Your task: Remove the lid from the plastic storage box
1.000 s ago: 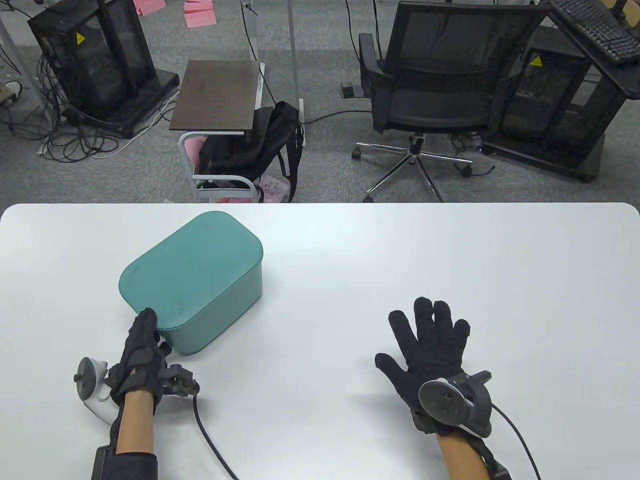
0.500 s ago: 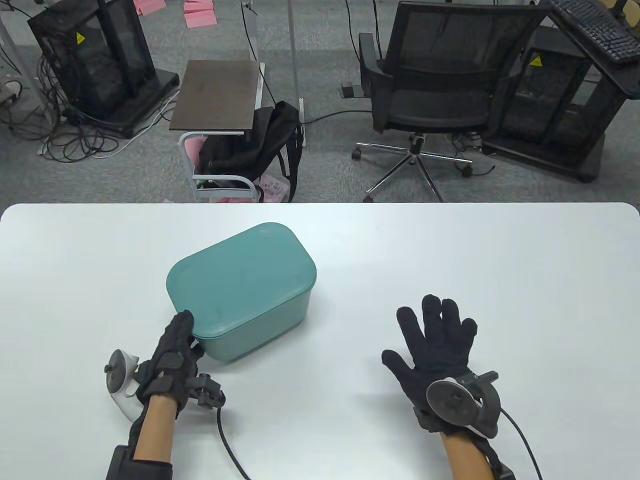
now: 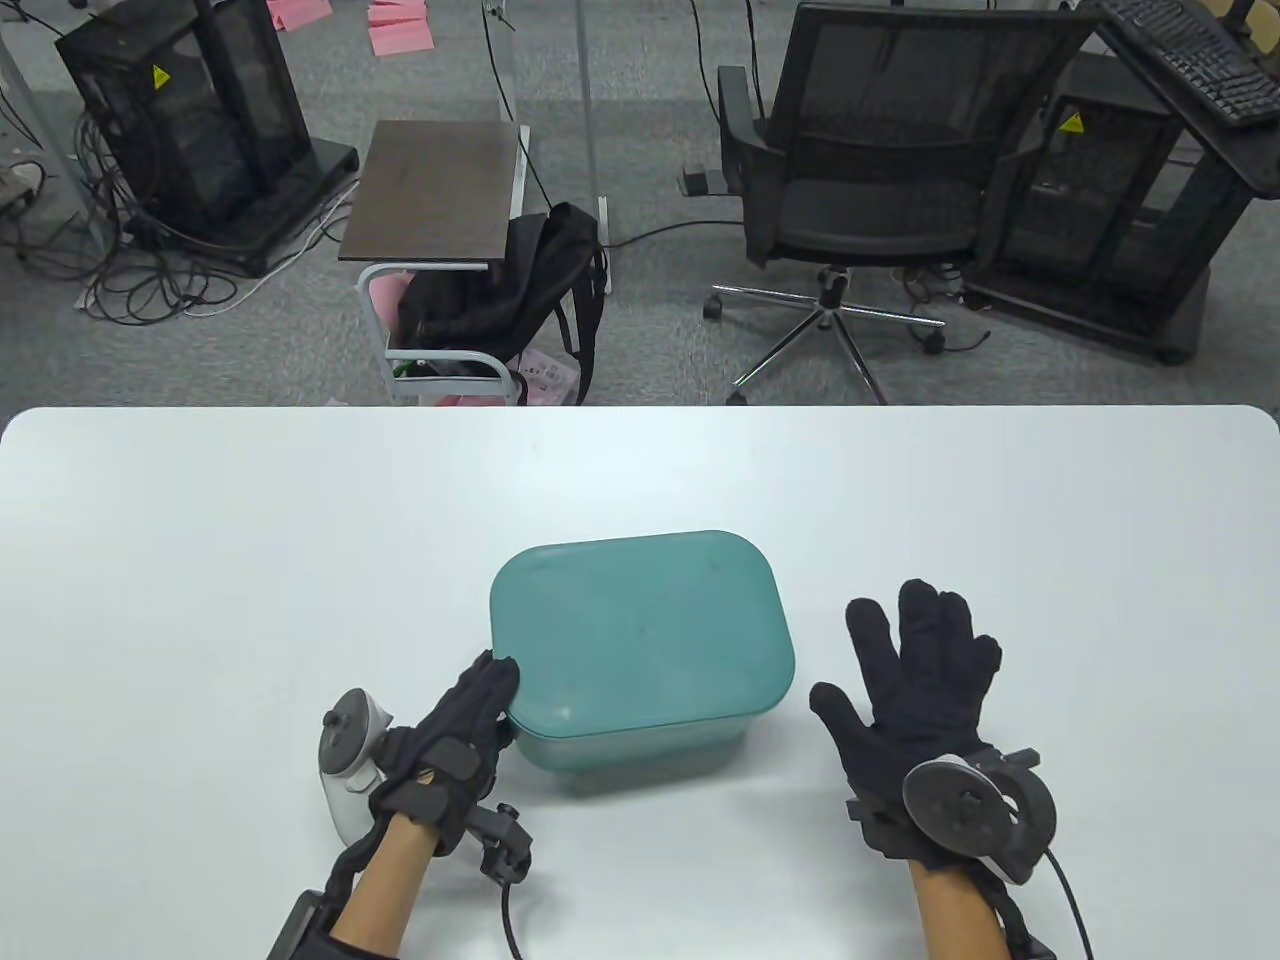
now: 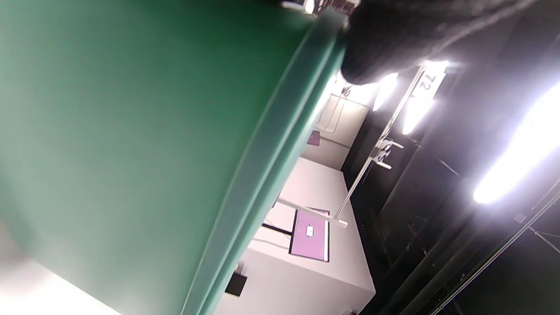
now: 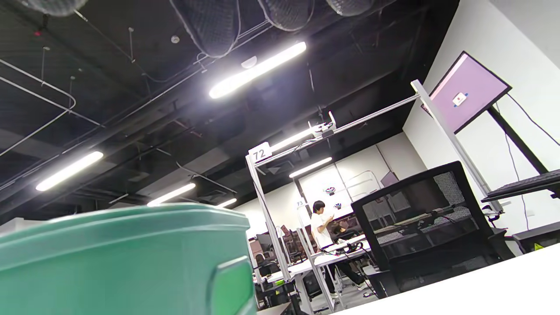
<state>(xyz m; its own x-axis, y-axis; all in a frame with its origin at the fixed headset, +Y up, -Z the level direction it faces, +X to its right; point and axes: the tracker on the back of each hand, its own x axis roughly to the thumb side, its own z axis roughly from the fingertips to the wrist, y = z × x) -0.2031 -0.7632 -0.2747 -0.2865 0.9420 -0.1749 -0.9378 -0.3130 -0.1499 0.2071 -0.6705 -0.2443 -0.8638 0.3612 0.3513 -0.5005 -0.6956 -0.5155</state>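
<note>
A teal plastic storage box point(image 3: 650, 748) with its teal lid point(image 3: 640, 625) on stands on the white table point(image 3: 200, 560), near the front edge at the centre. My left hand point(image 3: 495, 700) grips the box at its near left corner, fingers over the lid's edge. In the left wrist view the box wall point(image 4: 109, 131) fills the left side and a gloved fingertip point(image 4: 385, 39) lies on the lid rim point(image 4: 271, 144). My right hand point(image 3: 900, 650) is open with fingers spread, just right of the box and apart from it. The right wrist view shows the box point(image 5: 122, 262) at lower left.
Beyond the table's far edge stand a black office chair point(image 3: 880, 170), a small side table point(image 3: 440, 190) with a black backpack point(image 3: 510, 290), and black equipment racks point(image 3: 190, 120). Glove cables point(image 3: 510, 920) trail off the front edge.
My left hand has dragged the box from the table's left side to the front centre and turned it square to me. My right hand has shifted slightly right and forward.
</note>
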